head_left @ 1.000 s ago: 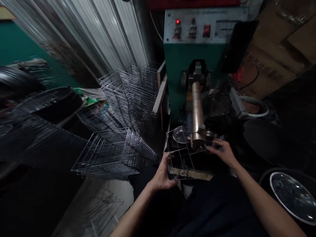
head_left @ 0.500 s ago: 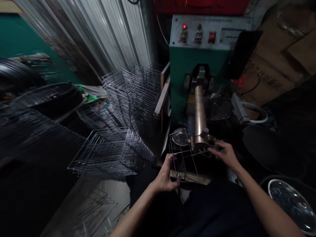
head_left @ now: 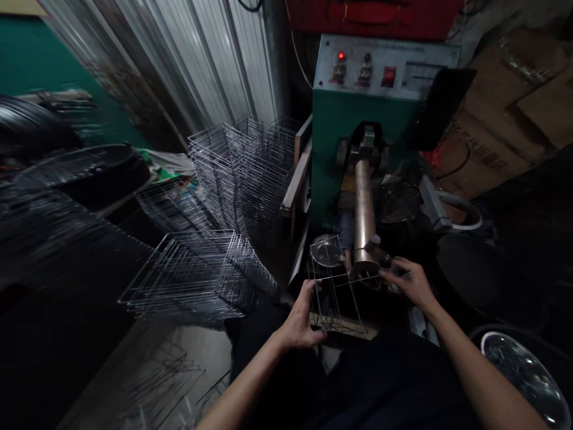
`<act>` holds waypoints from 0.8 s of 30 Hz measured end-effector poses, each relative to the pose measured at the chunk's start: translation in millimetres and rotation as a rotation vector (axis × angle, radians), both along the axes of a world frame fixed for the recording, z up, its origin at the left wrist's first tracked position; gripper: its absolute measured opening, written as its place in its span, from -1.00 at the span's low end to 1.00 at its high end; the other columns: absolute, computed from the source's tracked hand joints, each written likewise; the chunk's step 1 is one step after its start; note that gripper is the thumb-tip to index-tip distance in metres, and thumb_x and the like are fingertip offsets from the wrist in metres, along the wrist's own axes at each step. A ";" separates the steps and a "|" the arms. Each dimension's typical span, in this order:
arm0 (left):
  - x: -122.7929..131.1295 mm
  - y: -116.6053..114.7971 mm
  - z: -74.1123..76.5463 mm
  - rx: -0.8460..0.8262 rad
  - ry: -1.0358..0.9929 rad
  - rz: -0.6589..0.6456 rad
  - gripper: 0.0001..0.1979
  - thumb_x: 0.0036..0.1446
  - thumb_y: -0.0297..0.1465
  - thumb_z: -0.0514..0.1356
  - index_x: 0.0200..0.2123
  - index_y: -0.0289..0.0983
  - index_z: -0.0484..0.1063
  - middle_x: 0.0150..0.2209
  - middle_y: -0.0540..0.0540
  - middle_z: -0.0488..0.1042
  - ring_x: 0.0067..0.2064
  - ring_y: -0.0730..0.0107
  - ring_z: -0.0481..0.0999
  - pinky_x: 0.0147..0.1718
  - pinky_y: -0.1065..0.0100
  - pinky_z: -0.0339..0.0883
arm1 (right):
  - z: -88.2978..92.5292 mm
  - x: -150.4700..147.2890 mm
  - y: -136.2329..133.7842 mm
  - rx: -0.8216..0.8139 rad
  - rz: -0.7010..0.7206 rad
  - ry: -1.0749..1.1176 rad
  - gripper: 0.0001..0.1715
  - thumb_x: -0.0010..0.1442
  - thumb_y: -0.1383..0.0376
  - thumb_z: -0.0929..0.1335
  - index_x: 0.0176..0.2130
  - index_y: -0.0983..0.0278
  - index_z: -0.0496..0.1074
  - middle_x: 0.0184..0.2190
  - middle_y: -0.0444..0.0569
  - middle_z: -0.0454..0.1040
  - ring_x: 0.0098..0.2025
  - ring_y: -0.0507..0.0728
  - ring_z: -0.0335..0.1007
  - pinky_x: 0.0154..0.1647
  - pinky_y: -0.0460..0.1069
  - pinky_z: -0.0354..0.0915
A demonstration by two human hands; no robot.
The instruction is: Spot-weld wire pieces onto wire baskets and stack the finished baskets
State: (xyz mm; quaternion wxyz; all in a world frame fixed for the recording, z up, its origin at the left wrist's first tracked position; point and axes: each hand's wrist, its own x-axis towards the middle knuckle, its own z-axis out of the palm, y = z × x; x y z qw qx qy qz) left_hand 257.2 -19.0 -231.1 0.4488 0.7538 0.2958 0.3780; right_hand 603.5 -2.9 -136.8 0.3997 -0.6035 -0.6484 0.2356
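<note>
My left hand [head_left: 299, 316] grips the near side of a rectangular wire basket frame [head_left: 333, 292], which I hold up in front of a green welding machine [head_left: 358, 137]. My right hand [head_left: 409, 283] holds the frame's far right corner, with the fingertips next to the thick copper electrode [head_left: 364, 215]. The electrode's lower end sits among the wires at the frame's upper right. A round metal disc [head_left: 326, 251] is fixed at the frame's top left corner. The electrode's contact with the wires is hard to make out.
Tall stacks of wire frames [head_left: 242, 173] stand to my left, with a wooden rail [head_left: 298, 173] beside the machine. A fan guard [head_left: 400, 203] sits right of the electrode. A round metal tray [head_left: 521, 376] lies at lower right, and cardboard boxes [head_left: 492, 131] lean behind.
The whole scene has drifted slightly left and down as my head shifts. Both hands keep their hold, and the wire frame now stands a little more upright against the electrode.
</note>
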 end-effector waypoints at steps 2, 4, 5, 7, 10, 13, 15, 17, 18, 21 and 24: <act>1.6 0.7 5.3 0.003 -0.004 -0.001 0.22 -0.24 -0.44 0.36 0.44 -0.11 -0.24 0.33 -0.31 -0.02 0.33 -0.24 0.20 0.34 -0.31 0.11 | 0.5 0.2 0.3 0.007 0.004 -0.002 -0.37 0.14 -0.17 0.50 -0.55 0.24 0.34 -0.50 -0.12 0.27 -0.41 0.12 0.19 -0.37 0.02 0.09; 3.7 1.3 12.6 0.006 -0.015 0.008 0.18 -0.25 -0.44 0.35 0.42 -0.11 -0.18 0.29 -0.28 0.03 0.28 -0.17 0.24 0.33 -0.27 0.15 | 2.1 -0.6 0.6 0.012 0.007 0.004 -0.36 0.14 -0.17 0.50 -0.56 0.24 0.32 -0.50 -0.13 0.25 -0.42 0.11 0.18 -0.37 0.02 0.10; 5.0 1.7 16.4 0.008 -0.022 0.015 0.16 -0.25 -0.43 0.35 0.41 -0.12 -0.15 0.26 -0.26 0.07 0.26 -0.13 0.27 0.32 -0.24 0.19 | 3.4 -1.3 0.7 0.015 0.006 0.007 -0.36 0.14 -0.17 0.50 -0.57 0.24 0.31 -0.51 -0.13 0.24 -0.42 0.11 0.18 -0.38 0.01 0.10; 7.5 2.3 22.7 0.010 -0.032 0.026 0.12 -0.25 -0.43 0.35 0.38 -0.14 -0.09 0.19 -0.22 0.13 0.20 -0.06 0.31 0.29 -0.19 0.24 | 6.2 -2.7 1.1 0.021 0.005 0.010 -0.35 0.13 -0.18 0.50 -0.57 0.24 0.30 -0.51 -0.13 0.23 -0.43 0.11 0.17 -0.39 0.01 0.09; 10.5 3.7 26.8 0.022 -0.049 0.038 0.09 -0.25 -0.44 0.35 0.37 -0.16 -0.06 0.15 -0.20 0.16 0.18 -0.01 0.33 0.28 -0.16 0.26 | 9.5 -3.6 2.1 0.026 0.004 0.011 -0.33 0.13 -0.19 0.49 -0.58 0.23 0.28 -0.53 -0.14 0.21 -0.45 0.10 0.16 -0.41 0.00 0.08; 11.5 5.3 25.7 0.033 -0.046 0.036 0.10 -0.23 -0.45 0.35 0.38 -0.15 -0.09 0.19 -0.23 0.14 0.23 -0.07 0.30 0.32 -0.20 0.22 | 9.8 -2.3 3.4 0.028 0.002 0.001 -0.31 0.12 -0.21 0.49 -0.60 0.23 0.26 -0.54 -0.15 0.19 -0.46 0.09 0.14 -0.42 0.00 0.07; 11.1 6.5 24.3 0.028 -0.039 0.028 0.12 -0.22 -0.45 0.37 0.39 -0.15 -0.12 0.22 -0.25 0.12 0.27 -0.11 0.27 0.34 -0.23 0.18 | 8.6 -0.7 4.1 0.021 0.006 -0.011 -0.30 0.12 -0.22 0.48 -0.59 0.23 0.26 -0.54 -0.15 0.19 -0.46 0.09 0.14 -0.42 0.01 0.07; 10.5 7.6 23.8 0.028 -0.035 0.025 0.13 -0.21 -0.42 0.39 0.39 -0.15 -0.13 0.24 -0.27 0.10 0.28 -0.12 0.26 0.34 -0.25 0.18 | 7.0 0.7 4.3 0.010 0.011 -0.014 -0.31 0.14 -0.22 0.48 -0.59 0.23 0.27 -0.54 -0.15 0.20 -0.45 0.09 0.15 -0.41 0.01 0.07; 10.2 8.2 24.0 0.031 -0.034 0.025 0.13 -0.20 -0.41 0.40 0.39 -0.14 -0.13 0.23 -0.26 0.10 0.26 -0.12 0.26 0.33 -0.26 0.19 | 6.4 1.2 4.3 0.007 0.013 -0.010 -0.31 0.14 -0.21 0.48 -0.58 0.23 0.27 -0.53 -0.15 0.20 -0.45 0.09 0.16 -0.41 0.01 0.07; 9.7 9.8 25.5 0.034 -0.032 0.019 0.12 -0.20 -0.39 0.40 0.39 -0.15 -0.11 0.20 -0.24 0.12 0.22 -0.08 0.30 0.30 -0.25 0.24 | 6.5 1.7 3.8 0.006 0.012 0.003 -0.32 0.14 -0.20 0.49 -0.58 0.24 0.28 -0.53 -0.15 0.21 -0.45 0.09 0.17 -0.41 0.00 0.07; 9.7 10.9 25.9 0.038 -0.030 0.016 0.10 -0.20 -0.39 0.38 0.39 -0.15 -0.10 0.17 -0.23 0.14 0.19 -0.05 0.31 0.29 -0.22 0.25 | 9.4 1.0 2.8 0.009 0.006 -0.008 -0.33 0.14 -0.19 0.49 -0.58 0.24 0.29 -0.53 -0.14 0.22 -0.45 0.10 0.17 -0.41 0.01 0.07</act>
